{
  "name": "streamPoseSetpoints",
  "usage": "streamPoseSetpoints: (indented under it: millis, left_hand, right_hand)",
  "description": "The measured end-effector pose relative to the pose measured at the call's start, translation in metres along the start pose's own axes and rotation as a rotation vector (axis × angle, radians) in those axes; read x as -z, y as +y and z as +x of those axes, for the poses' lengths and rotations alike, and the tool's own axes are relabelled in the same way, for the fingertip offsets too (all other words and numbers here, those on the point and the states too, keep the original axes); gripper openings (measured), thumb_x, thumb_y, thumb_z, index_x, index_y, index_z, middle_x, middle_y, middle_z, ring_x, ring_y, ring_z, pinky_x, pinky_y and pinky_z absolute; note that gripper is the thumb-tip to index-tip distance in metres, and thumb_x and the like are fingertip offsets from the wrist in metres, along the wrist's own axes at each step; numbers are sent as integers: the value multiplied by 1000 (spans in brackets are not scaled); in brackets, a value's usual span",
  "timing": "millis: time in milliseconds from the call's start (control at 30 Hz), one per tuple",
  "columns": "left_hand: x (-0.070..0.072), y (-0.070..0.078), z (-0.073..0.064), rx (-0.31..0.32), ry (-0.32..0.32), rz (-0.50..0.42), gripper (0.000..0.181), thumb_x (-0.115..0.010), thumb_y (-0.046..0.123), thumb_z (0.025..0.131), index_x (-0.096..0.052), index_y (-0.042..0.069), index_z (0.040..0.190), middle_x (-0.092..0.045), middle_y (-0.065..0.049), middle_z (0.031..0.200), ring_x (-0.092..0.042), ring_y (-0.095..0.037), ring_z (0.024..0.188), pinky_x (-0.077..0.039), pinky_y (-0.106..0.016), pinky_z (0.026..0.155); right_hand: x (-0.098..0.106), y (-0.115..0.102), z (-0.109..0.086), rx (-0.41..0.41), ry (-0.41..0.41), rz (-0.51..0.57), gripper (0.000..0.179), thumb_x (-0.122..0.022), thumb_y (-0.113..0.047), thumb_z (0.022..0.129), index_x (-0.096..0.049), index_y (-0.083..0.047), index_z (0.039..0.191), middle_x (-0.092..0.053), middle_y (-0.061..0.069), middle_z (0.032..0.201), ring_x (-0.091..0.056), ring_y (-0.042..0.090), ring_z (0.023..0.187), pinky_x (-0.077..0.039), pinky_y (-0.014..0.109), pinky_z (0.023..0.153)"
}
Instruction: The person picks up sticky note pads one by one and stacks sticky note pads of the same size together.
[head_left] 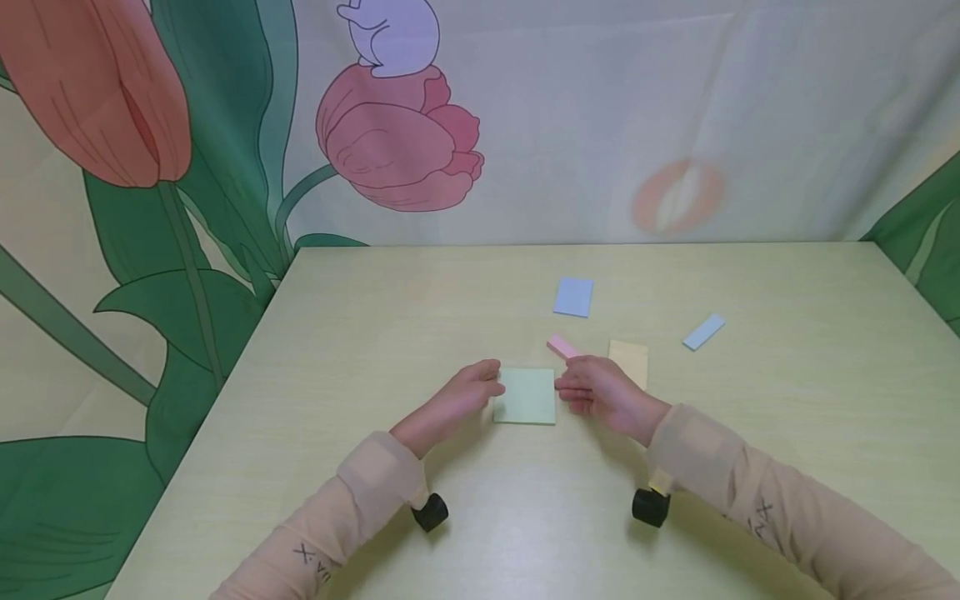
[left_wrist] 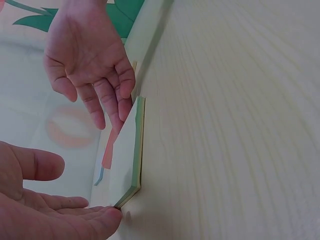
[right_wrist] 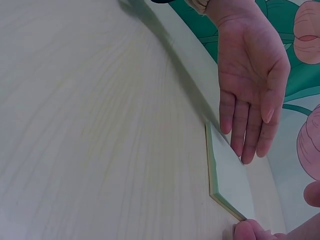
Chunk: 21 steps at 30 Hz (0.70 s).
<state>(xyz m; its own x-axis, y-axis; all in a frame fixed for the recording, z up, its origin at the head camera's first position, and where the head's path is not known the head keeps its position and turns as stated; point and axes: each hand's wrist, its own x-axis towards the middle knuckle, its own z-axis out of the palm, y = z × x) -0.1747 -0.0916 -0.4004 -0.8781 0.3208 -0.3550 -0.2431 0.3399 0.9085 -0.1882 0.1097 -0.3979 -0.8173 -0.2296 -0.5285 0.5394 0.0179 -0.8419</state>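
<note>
A square pale-green pad of sticky notes (head_left: 525, 397) lies flat on the table between two hands. Its side in the left wrist view shows a green layer over a cream one. The left hand (head_left: 456, 402) is at the pad's left edge, fingertips right at the side and thumb raised apart from the fingers in the left wrist view. On the opposite side, the right hand (head_left: 606, 395) has its fingertips right by the right edge, fingers mostly straight. Neither hand curls round the pad.
A narrow pink pad (head_left: 561, 347) lies just beyond the right hand, which partly overlaps it in the head view. Behind that hand is a cream pad (head_left: 628, 360). Farther back are a square blue pad (head_left: 573, 297) and a narrow light-blue one (head_left: 703, 332). A printed curtain (head_left: 555, 125) hangs behind the table.
</note>
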Motion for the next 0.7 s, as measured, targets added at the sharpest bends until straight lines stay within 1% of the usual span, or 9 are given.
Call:
streamPoseSetpoints:
  millis: [233,700]
  left_hand:
    - [0,0,0,10,-3,11,53,-39,14,91,-20,-2,138,-21,-18,145,-19,-30,134,-19,-44,108]
    - [0,-1,1,17,-2,18,55,-39,15,91,-18,-1,139,-20,-16,146,-16,-29,135,-16,-43,109]
  right_hand:
    - [1,1,1,2,-6,-2,46,-35,-12,89,-24,6,131,-51,12,101,-51,15,81,-42,26,74]
    - [3,1,0,1,-15,-6,48,-36,-11,89,-23,6,133,-49,16,110,-50,18,86,-42,29,80]
